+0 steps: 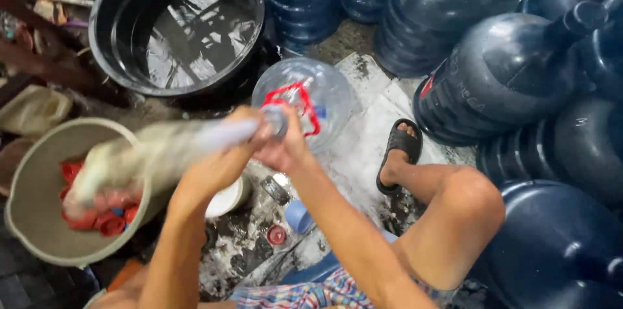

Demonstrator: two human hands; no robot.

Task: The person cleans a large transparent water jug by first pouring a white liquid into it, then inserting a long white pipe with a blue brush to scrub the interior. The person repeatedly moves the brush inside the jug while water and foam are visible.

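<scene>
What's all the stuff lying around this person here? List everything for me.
clear water jug: one, transparent with red marking, centre, neck toward the hands
long brush: one, pale, blurred, at the jug's neck
black tub: one, holds water, upper left
beige basin: one, left
bottle caps: several, red, in the basin
loose cap: one, red, on the wet floor
big jugs: many, dark blue, right and top
sandal: one, black, on the foot
left hand: grips the brush
right hand: at the jug's neck
</scene>
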